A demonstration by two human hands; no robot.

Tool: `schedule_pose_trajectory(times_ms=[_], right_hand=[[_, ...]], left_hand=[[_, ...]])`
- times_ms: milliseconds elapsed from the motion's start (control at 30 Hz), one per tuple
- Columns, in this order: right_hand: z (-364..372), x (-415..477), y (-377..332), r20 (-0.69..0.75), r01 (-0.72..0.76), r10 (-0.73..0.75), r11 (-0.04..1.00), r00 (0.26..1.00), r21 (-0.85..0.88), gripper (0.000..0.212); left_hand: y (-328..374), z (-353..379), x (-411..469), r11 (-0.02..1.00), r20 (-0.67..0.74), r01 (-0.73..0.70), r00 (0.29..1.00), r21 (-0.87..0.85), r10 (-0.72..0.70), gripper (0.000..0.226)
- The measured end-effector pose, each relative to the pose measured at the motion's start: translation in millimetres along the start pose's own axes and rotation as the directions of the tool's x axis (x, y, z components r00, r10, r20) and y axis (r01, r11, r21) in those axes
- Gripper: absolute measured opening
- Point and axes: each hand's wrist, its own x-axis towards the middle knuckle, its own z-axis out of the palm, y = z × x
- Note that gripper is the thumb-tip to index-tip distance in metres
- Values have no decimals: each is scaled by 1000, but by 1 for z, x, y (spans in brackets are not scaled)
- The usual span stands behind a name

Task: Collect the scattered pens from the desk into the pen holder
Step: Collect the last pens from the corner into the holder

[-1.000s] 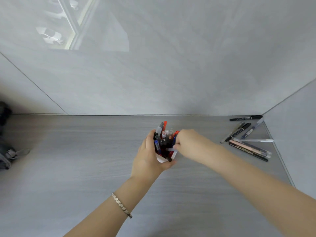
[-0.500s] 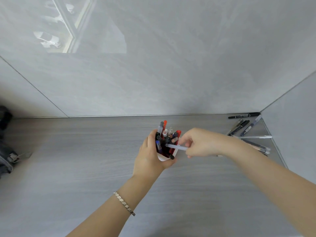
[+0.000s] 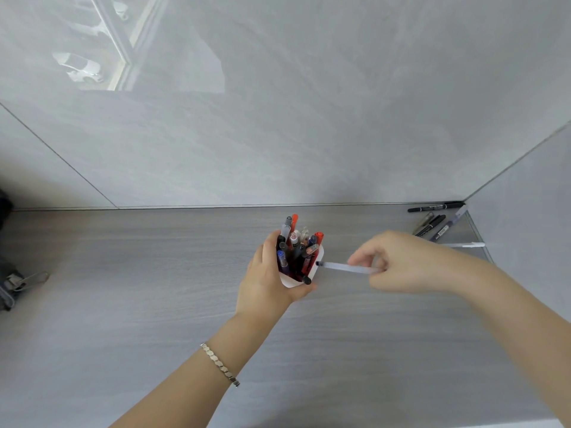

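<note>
A white pen holder [image 3: 315, 271] stands mid-desk, packed with several red, blue, black and grey pens. My left hand [image 3: 268, 277] wraps around its left side and front. My right hand [image 3: 401, 264] is just right of the holder and pinches a clear pen [image 3: 345, 267] that lies roughly level, its dark tip pointing left at the holder's right rim. Several loose pens [image 3: 436, 225] lie in the far right corner of the desk, among them a black marker [image 3: 434, 207] along the back wall and a white pen [image 3: 466, 244].
The grey wood-grain desk [image 3: 154, 304] meets a glossy grey wall at the back and a side wall on the right. A dark bag with a metal clip [image 3: 18, 281] lies at the left edge.
My right hand has pulled back to the right, away from the holder's top, with the clear pen in its fingers. The left hand has stayed on the holder.
</note>
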Motion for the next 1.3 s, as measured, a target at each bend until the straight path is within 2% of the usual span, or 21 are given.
schedule_pose_trajectory(times_ms=[67, 133, 200, 267, 367, 467, 600, 667, 733, 767, 800, 867, 933, 1000, 1100, 1167, 1200, 1300], right_hand=[[2, 5, -8, -61, 50, -52, 998, 997, -28, 36], [6, 12, -14, -251, 85, -74, 996, 965, 35, 30], [16, 22, -17, -481, 119, -79, 991, 873, 53, 27], [34, 34, -19, -584, 153, -102, 988, 806, 38, 36], [69, 51, -29, -563, 235, -167, 971, 809, 50, 53], [103, 61, -32, -581, 217, -196, 976, 790, -34, 69], [122, 60, -25, -668, 202, -124, 979, 734, 41, 71], [117, 60, -23, -607, 222, -94, 965, 789, 140, 75], [107, 56, -26, -525, 241, -85, 941, 847, 236, 71], [104, 52, -27, -523, 277, -84, 912, 848, 303, 64], [101, 47, -26, -561, 313, -64, 879, 825, 360, 57], [101, 39, -8, -682, 350, 34, 839, 730, 417, 45], [101, 30, 30, -721, 256, 183, 854, 668, 454, 36], [100, 24, 82, -682, 57, 328, 877, 653, 477, 32], [94, 17, 159, -597, -260, 496, 860, 631, 439, 33], [86, 15, 201, -598, -375, 517, 856, 612, 356, 36], [83, 16, 217, -604, -407, 494, 867, 626, 287, 38], [78, 22, 247, -581, -415, 378, 907, 721, 76, 41]], left_hand=[[0, -1, 0, 1000, 5, -9, 1000, 3, 9, 99], [0, -3, -3, 999, 37, -38, 999, 21, 37, 111], [-1, -10, -7, 996, 82, -80, 994, 34, 77, 118], [-3, -19, -7, 995, 123, -101, 988, 17, 98, 116], [-9, -30, 4, 995, 205, -100, 974, -9, 100, 119], [-9, -31, 17, 988, 330, -114, 933, -101, 141, 117], [-10, -24, 25, 983, 437, -89, 887, -161, 152, 107], [-12, -21, 27, 980, 447, -87, 880, -180, 160, 110], [-15, -19, 27, 975, 436, -90, 883, -205, 173, 111], [-14, -19, 27, 975, 428, -89, 888, -203, 170, 109], [-12, -19, 27, 975, 416, -81, 895, -205, 162, 104], [-8, -19, 25, 976, 372, -68, 917, -209, 143, 82], [1, -19, 22, 973, 341, -41, 932, -226, 118, 73], [7, -14, 19, 972, 317, -22, 943, -233, 97, 78], [19, -1, 14, 970, 291, -7, 954, -245, 80, 83], [31, 12, 8, 974, 255, 1, 965, -228, 59, 83], [37, 21, 5, 978, 240, -7, 969, -207, 58, 83], [59, 47, 0, 985, 208, 11, 978, -174, 26, 88]])
